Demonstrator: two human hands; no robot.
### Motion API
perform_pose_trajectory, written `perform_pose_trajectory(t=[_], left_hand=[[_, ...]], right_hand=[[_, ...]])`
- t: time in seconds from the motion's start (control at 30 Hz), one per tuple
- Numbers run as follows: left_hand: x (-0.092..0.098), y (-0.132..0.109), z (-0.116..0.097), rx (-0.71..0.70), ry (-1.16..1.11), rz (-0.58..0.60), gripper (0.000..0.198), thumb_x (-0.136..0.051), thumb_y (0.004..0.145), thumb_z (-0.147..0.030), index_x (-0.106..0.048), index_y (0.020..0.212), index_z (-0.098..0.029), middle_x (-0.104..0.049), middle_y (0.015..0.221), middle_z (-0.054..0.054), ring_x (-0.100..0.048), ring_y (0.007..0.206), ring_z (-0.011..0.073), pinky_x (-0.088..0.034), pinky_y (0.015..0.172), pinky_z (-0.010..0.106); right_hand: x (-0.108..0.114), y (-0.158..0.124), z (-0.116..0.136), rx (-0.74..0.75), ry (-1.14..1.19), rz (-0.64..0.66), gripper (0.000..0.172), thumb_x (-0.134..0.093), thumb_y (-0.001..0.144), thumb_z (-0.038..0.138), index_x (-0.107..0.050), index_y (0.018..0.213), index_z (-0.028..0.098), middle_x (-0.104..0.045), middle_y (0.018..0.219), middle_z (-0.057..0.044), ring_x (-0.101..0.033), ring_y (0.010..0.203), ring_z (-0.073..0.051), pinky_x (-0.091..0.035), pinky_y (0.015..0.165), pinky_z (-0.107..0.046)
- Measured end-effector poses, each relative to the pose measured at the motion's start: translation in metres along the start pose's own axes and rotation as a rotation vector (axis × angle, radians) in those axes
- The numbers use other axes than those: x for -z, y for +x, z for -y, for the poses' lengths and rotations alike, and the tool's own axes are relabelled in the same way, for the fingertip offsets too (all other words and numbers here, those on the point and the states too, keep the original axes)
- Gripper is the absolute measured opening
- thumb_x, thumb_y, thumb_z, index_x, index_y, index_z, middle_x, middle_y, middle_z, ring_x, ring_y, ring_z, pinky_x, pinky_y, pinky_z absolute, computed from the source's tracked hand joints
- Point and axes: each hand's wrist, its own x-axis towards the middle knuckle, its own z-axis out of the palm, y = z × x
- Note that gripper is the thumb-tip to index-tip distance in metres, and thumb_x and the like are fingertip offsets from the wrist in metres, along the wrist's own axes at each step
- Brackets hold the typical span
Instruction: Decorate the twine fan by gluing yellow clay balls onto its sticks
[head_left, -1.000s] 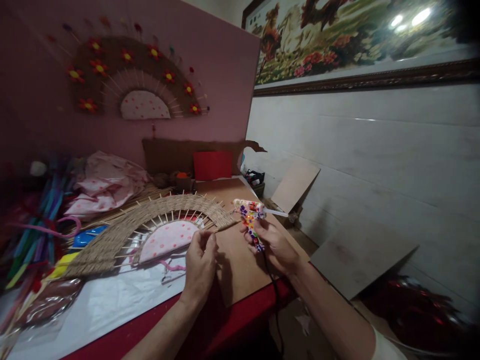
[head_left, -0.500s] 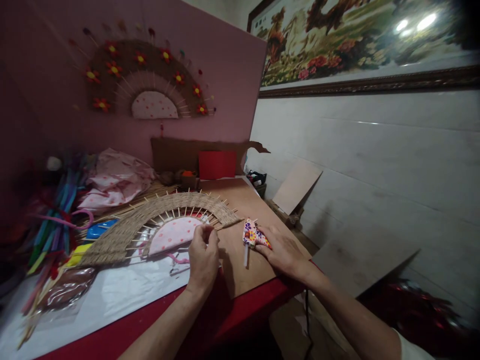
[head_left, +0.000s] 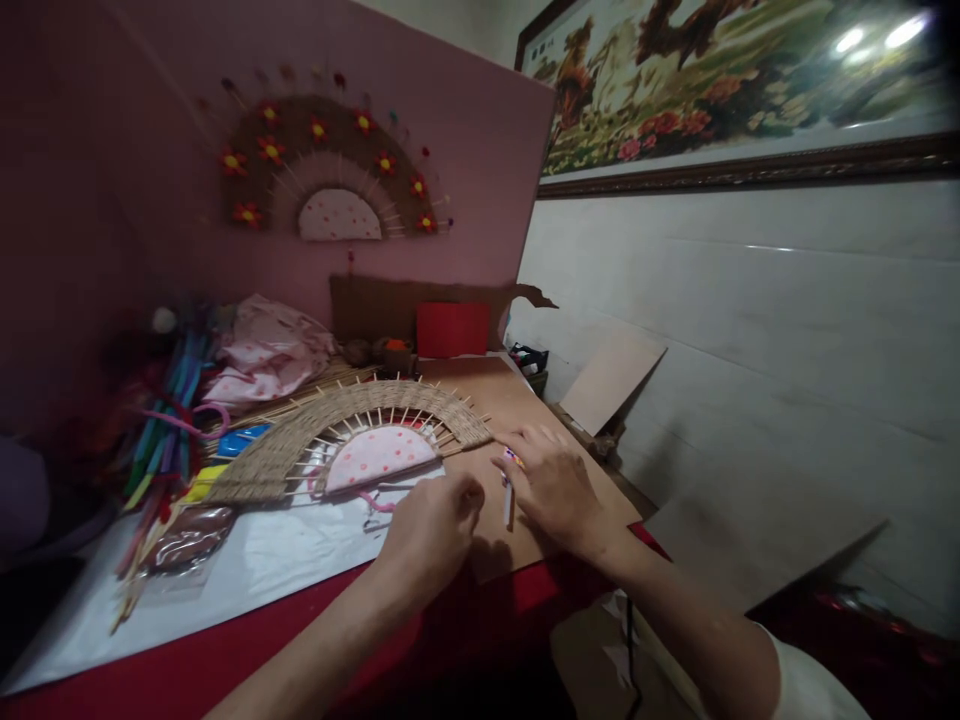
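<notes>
My right hand [head_left: 559,487] is closed over a flower-patterned hot glue gun [head_left: 513,457] on the brown board. Most of its body is hidden under my fingers, and a pale glue stick [head_left: 508,508] sticks out toward me. My left hand [head_left: 435,525] is held in a pinch just left of it, above the board's near edge. Whatever its fingertips may hold is hidden. Beyond my left hand lies a woven twine fan [head_left: 337,415] with thin sticks jutting from its arc and a pink dotted half-circle [head_left: 384,458] at its centre.
A brown board [head_left: 480,555] and white paper [head_left: 292,555] cover the red tablecloth. Pipe cleaners [head_left: 172,420], crumpled dotted fabric [head_left: 274,350] and a brown clay packet [head_left: 191,540] lie at left. A flower-decorated fan [head_left: 319,130] hangs on the pink panel behind.
My right hand has moved over the glue gun and closed on it. My left hand has come right and nearer, away from the fan's dotted centre. The view has turned slightly left.
</notes>
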Motion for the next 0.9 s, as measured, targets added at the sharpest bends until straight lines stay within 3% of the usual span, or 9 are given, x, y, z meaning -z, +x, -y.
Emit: perform_pose_trajectory(t=[0.1,0.2,0.3,0.4,0.57,0.7,0.9], left_hand=[[0.028,-0.004,0.015,0.006,0.306,0.055,0.021,-0.046,0.084,-0.019,-0.066,0.077,-0.020,-0.068,0.075,0.006,-0.061,0.072,0.0223,-0.038,0.060,0.031],[0.057,-0.001,0.047,-0.017,0.591,-0.042,0.020,-0.047,0.085,-0.021,-0.066,0.091,-0.018,-0.066,0.095,0.011,-0.058,0.090,0.0267,-0.041,0.072,0.036],[0.073,0.001,0.075,-0.023,0.769,-0.131,0.024,-0.048,0.086,-0.027,-0.063,0.102,-0.017,-0.062,0.106,0.013,-0.055,0.097,0.0290,-0.041,0.079,0.040],[0.075,-0.002,0.092,-0.022,0.816,-0.182,0.032,-0.052,0.083,-0.032,-0.059,0.109,-0.017,-0.059,0.112,0.014,-0.052,0.100,0.0310,-0.040,0.081,0.042],[0.067,-0.006,0.103,-0.054,0.762,-0.157,0.033,-0.052,0.083,-0.033,-0.057,0.113,-0.019,-0.061,0.113,0.011,-0.051,0.104,0.0319,-0.039,0.081,0.043],[0.066,-0.003,0.109,-0.080,0.767,-0.144,0.036,-0.052,0.083,-0.034,-0.056,0.116,-0.020,-0.060,0.118,0.011,-0.051,0.106,0.0324,-0.039,0.081,0.044],[0.068,0.000,0.119,-0.083,0.799,-0.131,0.046,-0.054,0.083,-0.042,-0.052,0.123,-0.021,-0.057,0.124,0.014,-0.050,0.108,0.0342,-0.037,0.083,0.046]], right_hand=[[-0.006,0.013,0.018,0.028,-0.036,0.037,0.017,-0.054,0.089,0.030,-0.065,0.096,0.019,-0.065,0.093,-0.008,-0.054,0.090,-0.025,-0.038,0.076,-0.034],[-0.010,0.024,0.029,0.079,-0.028,0.090,0.018,-0.057,0.087,0.033,-0.067,0.093,0.020,-0.066,0.093,-0.008,-0.055,0.090,-0.024,-0.038,0.076,-0.034],[-0.004,0.028,0.021,0.051,-0.054,0.135,0.016,-0.054,0.088,0.028,-0.067,0.093,0.020,-0.067,0.095,-0.008,-0.057,0.093,-0.024,-0.039,0.077,-0.033],[0.005,0.019,-0.008,-0.056,-0.121,0.180,0.021,-0.049,0.089,0.021,-0.066,0.100,0.018,-0.067,0.099,-0.010,-0.058,0.096,-0.025,-0.040,0.078,-0.033],[-0.004,-0.010,-0.057,-0.163,-0.017,0.394,0.042,-0.061,0.079,0.033,-0.060,0.118,0.016,-0.065,0.113,-0.013,-0.059,0.103,-0.030,-0.043,0.081,-0.037],[-0.022,-0.023,-0.061,-0.172,0.131,0.306,0.039,-0.058,0.081,0.028,-0.059,0.118,0.018,-0.061,0.120,-0.012,-0.056,0.108,-0.027,-0.042,0.089,-0.037],[-0.037,-0.022,-0.055,-0.173,0.169,0.232,0.034,-0.048,0.087,0.022,-0.058,0.118,0.013,-0.061,0.115,-0.014,-0.057,0.106,-0.025,-0.043,0.090,-0.036]])
